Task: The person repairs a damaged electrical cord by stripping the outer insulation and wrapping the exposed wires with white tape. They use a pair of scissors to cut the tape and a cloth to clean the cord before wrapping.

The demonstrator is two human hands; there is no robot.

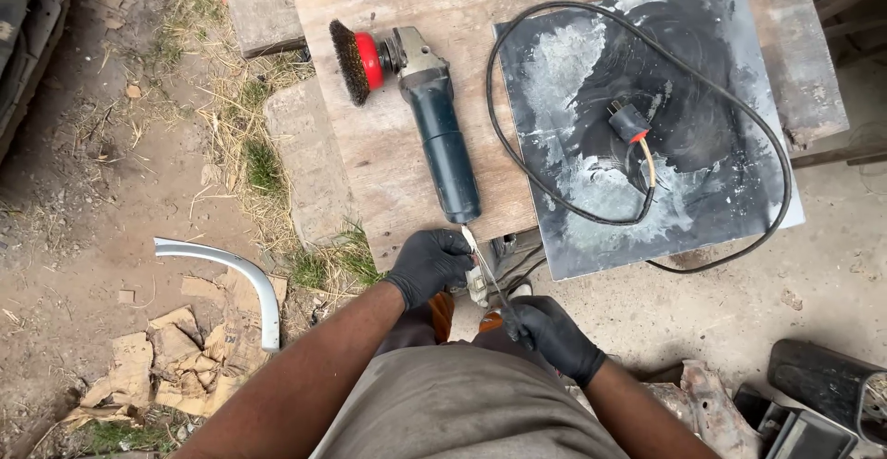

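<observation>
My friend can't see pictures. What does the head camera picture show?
Two black-gloved hands, left hand and right hand, hold a thin pale strip between them at the tail end of a blue angle grinder with a wire brush wheel. The grinder lies on a wooden table beside a scuffed dark metal sheet, where its black cord loops.

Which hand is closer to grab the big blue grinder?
Probably the left hand. Its fingers sit right by the tail end of the angle grinder, pinching a thin white strip. The right hand is lower, farther from the workbench.
</observation>
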